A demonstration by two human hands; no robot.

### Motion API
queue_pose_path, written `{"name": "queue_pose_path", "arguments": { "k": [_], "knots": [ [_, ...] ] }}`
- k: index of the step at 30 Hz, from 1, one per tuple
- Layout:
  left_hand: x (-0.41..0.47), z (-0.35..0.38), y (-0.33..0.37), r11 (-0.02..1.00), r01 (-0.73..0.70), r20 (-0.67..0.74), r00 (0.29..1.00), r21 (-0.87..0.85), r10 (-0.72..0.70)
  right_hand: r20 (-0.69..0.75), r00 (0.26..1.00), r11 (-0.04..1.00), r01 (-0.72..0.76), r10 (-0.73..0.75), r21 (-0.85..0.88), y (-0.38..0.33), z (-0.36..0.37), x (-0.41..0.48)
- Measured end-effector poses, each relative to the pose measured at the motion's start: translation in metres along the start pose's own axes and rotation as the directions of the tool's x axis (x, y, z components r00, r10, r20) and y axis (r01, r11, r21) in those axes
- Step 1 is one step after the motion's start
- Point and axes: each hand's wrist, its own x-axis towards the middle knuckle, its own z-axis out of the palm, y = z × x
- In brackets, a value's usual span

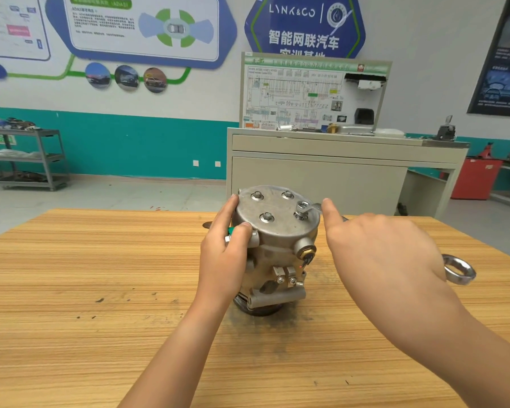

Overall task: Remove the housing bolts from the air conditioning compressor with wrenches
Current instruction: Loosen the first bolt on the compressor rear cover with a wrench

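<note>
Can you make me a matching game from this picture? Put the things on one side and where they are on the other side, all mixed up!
Things
1. grey metal air conditioning compressor
2. silver ring wrench
3. left hand
4. red cabinet

Places
A. far right in the background, by the teal wall
B. standing on the striped wooden table
C. gripping the compressor's side
D. one ring on a top bolt, held by the right hand

Pairs: 1-B, 2-D, 3-C, 4-A
</note>
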Motion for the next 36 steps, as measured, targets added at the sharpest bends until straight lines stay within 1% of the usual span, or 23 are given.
{"name": "queue_pose_path", "arguments": {
  "k": [5, 11, 18, 25, 28, 31, 36],
  "knots": [
    [0.000, -0.001, 0.001, 1.000, 0.014, 0.004, 1.000, -0.013, -0.014, 0.007, 1.000, 1.000, -0.030, 0.030, 0.003, 0.004, 0.010, -0.005],
    [-0.001, 0.002, 0.003, 1.000, 0.019, 0.002, 1.000, -0.011, -0.019, -0.006, 1.000, 1.000, 0.015, -0.015, -0.002, 0.003, 0.002, 0.003],
    [-0.002, 0.003, 0.004, 1.000, 0.010, -0.002, 1.000, 0.001, -0.010, -0.009, 1.000, 0.998, 0.025, -0.026, -0.052, 0.014, 0.006, -0.001],
    [0.001, 0.012, 0.005, 1.000, 0.011, 0.003, 1.000, -0.005, -0.011, 0.003, 0.999, 0.999, -0.035, 0.035, 0.001, 0.010, 0.009, -0.001],
    [0.001, 0.012, 0.003, 1.000, 0.011, -0.010, 1.000, -0.016, -0.011, 0.017, 0.997, 0.997, -0.073, 0.073, -0.006, 0.002, 0.015, -0.004],
    [0.001, 0.012, 0.002, 1.000, 0.009, -0.015, 1.000, -0.018, -0.009, 0.018, 0.997, 0.997, -0.080, 0.080, -0.011, 0.002, 0.013, -0.003],
    [0.000, 0.012, 0.002, 1.000, -0.014, -0.018, 1.000, -0.003, 0.014, 0.045, 0.999, 1.000, -0.016, 0.017, -0.015, 0.006, -0.002, 0.007]
  ]
}}
